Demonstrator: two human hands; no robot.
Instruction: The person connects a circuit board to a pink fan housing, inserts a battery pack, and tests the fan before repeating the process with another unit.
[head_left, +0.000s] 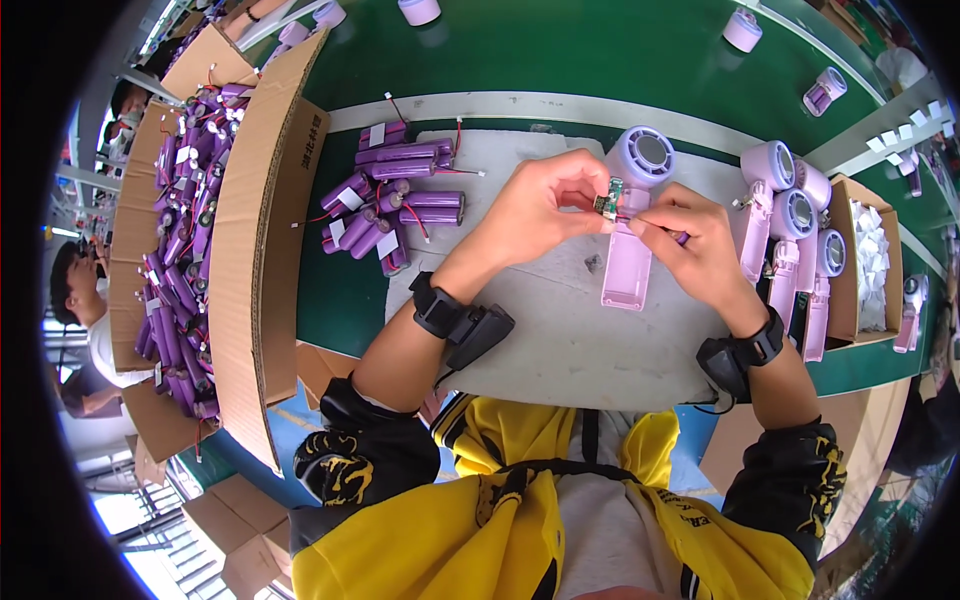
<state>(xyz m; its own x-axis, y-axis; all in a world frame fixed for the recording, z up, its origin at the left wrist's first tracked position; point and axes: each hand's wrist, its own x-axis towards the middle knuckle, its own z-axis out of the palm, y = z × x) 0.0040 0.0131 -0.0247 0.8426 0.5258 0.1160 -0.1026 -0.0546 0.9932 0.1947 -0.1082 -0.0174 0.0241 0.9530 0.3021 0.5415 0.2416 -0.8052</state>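
Note:
A small green circuit board (612, 199) is pinched between the thumb and fingers of my left hand (555, 205). It is above the open pink handle shell (626, 285) of a handheld fan, just below the round lavender fan head (642, 155). My right hand (690, 240) is closed, its fingertips beside the board at the top of the shell. A short dark purple piece (681, 238) shows between its fingers; most of it is hidden, so its kind is unclear. The fan lies on a grey work mat (520, 345).
Several purple battery packs (375, 225) with wires lie left of the mat, beside a cardboard box (270, 230) full of more. To the right are several open fans (790, 215) and a carton (860, 330) of white pieces. Fan heads (742, 32) sit on the green surface beyond a pale rail (480, 105).

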